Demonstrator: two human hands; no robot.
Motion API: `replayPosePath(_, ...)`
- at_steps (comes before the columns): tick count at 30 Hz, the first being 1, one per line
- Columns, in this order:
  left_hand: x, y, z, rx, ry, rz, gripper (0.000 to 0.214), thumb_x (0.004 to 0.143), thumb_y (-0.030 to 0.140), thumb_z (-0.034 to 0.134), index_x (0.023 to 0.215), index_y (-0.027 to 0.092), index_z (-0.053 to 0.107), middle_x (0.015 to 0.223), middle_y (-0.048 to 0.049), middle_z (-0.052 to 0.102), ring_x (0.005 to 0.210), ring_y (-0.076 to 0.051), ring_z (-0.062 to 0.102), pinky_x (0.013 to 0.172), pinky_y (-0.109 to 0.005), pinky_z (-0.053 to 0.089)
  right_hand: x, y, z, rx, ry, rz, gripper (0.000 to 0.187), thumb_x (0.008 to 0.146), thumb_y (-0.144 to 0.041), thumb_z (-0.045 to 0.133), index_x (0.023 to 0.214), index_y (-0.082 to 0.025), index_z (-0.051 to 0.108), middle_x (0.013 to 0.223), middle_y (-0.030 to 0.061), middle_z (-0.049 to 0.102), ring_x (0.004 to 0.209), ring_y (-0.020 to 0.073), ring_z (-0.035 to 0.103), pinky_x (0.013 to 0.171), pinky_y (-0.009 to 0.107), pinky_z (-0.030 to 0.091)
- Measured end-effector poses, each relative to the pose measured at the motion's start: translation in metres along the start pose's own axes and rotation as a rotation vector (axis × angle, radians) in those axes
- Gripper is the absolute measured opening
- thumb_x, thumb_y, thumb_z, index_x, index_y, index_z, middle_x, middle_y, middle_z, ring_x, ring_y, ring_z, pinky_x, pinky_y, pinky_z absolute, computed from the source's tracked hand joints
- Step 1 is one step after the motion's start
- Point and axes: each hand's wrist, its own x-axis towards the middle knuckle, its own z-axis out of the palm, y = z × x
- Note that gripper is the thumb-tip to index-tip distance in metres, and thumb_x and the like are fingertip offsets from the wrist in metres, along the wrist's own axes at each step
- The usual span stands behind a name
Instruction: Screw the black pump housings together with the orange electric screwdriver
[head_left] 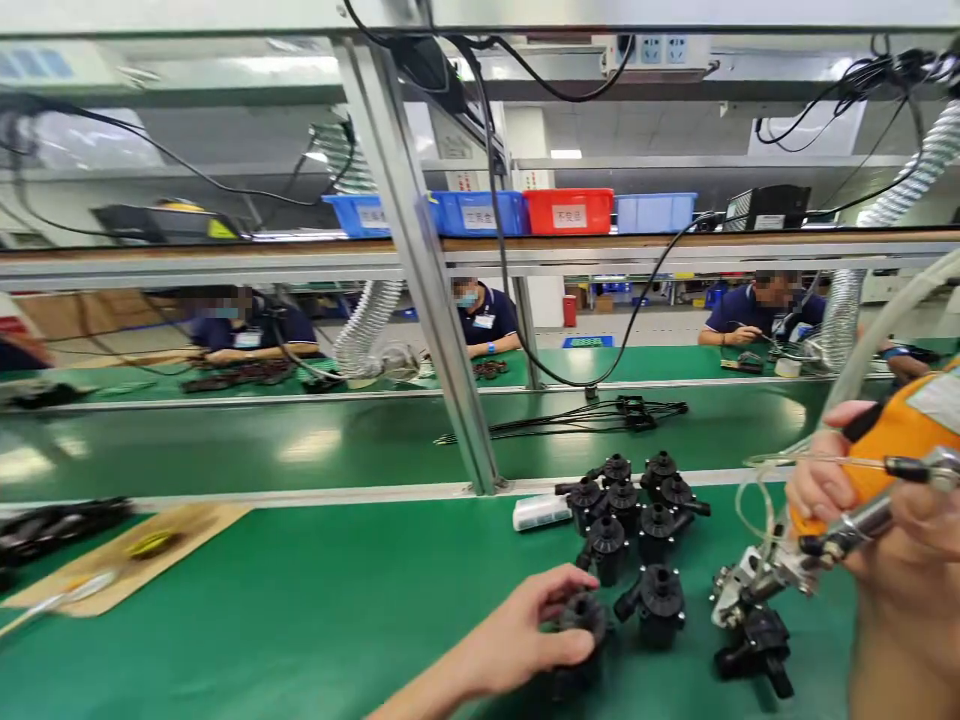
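Eight black pump-like units (657, 527), nozzles up, standing grouped on the green bench top (337, 600) beyond and right of your left hand; the nearest is a little apart from the rest. Bright dots at several rims, possibly screw heads; whether any are fully seated is too small to tell.

One black housing (586, 618), at the near edge of the group, in your left hand (529, 635): thumb and fingers curled round it, its top partly covered.

One orange power tool (904, 430), gripped by your right hand (911, 545), fingers wrapped about the body.

One further black unit (759, 640), right of the group, beneath the tool's metal head; contact cannot be told.

Status, by judgement: work under way on at least two pieces; nothing marks which grouped units are finished.
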Motion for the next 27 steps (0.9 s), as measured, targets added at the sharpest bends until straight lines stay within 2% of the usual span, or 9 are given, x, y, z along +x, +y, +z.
replayPosePath(2,0.033,0.000,0.046,-0.090,0.028,0.059,0.068,0.072,0.047,0.089,0.130,0.021,0.065,0.123,-0.0083,0.070,0.116,-0.030,0.064,0.108,-0.040,0.048,-0.001,0.001,0.010,0.014,-0.007,0.027,0.060,0.071,-0.057,0.091,0.111,-0.024,0.062,0.066,-0.0051,0.047,0.046,0.0098,0.042,0.043,0.024,0.035)
replayPosePath(3,0.045,0.000,0.062,-0.114,0.057,0.094,0.066,0.074,0.048,0.087,0.130,0.021,0.065,0.124,-0.0087,0.070,0.118,-0.031,0.063,0.110,-0.041,0.046,-0.001,0.004,0.013,0.013,-0.009,0.031,0.059,0.071,-0.057,0.091,0.110,-0.024,0.062,0.066,-0.0055,0.047,0.046,0.0095,0.043,0.043,0.024,0.035)
replayPosePath(4,0.055,0.000,0.075,-0.127,0.086,0.130,0.063,0.077,0.048,0.085,0.130,0.022,0.065,0.124,-0.0086,0.070,0.119,-0.031,0.062,0.111,-0.041,0.045,0.001,0.008,0.015,0.001,-0.005,0.026,0.059,0.072,-0.058,0.090,0.110,-0.024,0.061,0.066,-0.0056,0.048,0.045,0.0094,0.043,0.043,0.023,0.036)
replayPosePath(6,0.066,0.001,0.088,-0.122,0.128,0.182,0.056,0.082,0.049,0.080,0.129,0.022,0.064,0.119,-0.0078,0.070,0.115,-0.030,0.062,0.107,-0.040,0.046,0.003,0.016,0.017,-0.024,0.011,0.019,0.057,0.073,-0.058,0.089,0.110,-0.025,0.060,0.067,-0.0061,0.048,0.046,0.0093,0.044,0.043,0.023,0.037)
replayPosePath(10,0.067,-0.001,0.087,-0.092,0.169,0.187,0.049,0.085,0.050,0.077,0.122,0.021,0.064,0.107,-0.0062,0.068,0.104,-0.028,0.060,0.092,-0.036,0.049,0.007,0.039,0.024,-0.134,0.063,0.000,0.050,0.078,-0.050,0.085,0.110,-0.024,0.057,0.070,-0.0061,0.048,0.049,0.0086,0.043,0.046,0.023,0.038)
replayPosePath(15,0.063,-0.002,0.085,-0.122,0.175,0.160,0.050,0.084,0.051,0.079,0.121,0.021,0.063,0.106,-0.0055,0.066,0.104,-0.027,0.057,0.089,-0.034,0.049,0.009,0.062,0.033,-0.158,0.039,0.028,0.051,0.073,-0.037,0.086,0.113,-0.022,0.058,0.074,-0.0058,0.049,0.054,0.0085,0.044,0.051,0.024,0.042)
replayPosePath(21,0.062,0.005,0.088,-0.157,0.147,0.140,0.047,0.084,0.050,0.078,0.117,0.021,0.062,0.107,-0.0061,0.066,0.100,-0.026,0.055,0.080,-0.030,0.048,0.007,0.057,0.034,-0.145,-0.002,0.014,0.052,0.074,-0.041,0.087,0.113,-0.022,0.059,0.073,-0.0052,0.050,0.054,0.0086,0.043,0.050,0.025,0.041)
replayPosePath(27,0.062,0.008,0.087,-0.122,0.138,0.146,0.043,0.087,0.050,0.076,0.116,0.021,0.062,0.105,-0.0056,0.066,0.099,-0.025,0.055,0.079,-0.029,0.047,0.003,0.048,0.036,-0.147,-0.009,-0.007,0.046,0.076,-0.038,0.087,0.111,-0.024,0.061,0.071,-0.0055,0.050,0.052,0.0087,0.043,0.049,0.025,0.041)
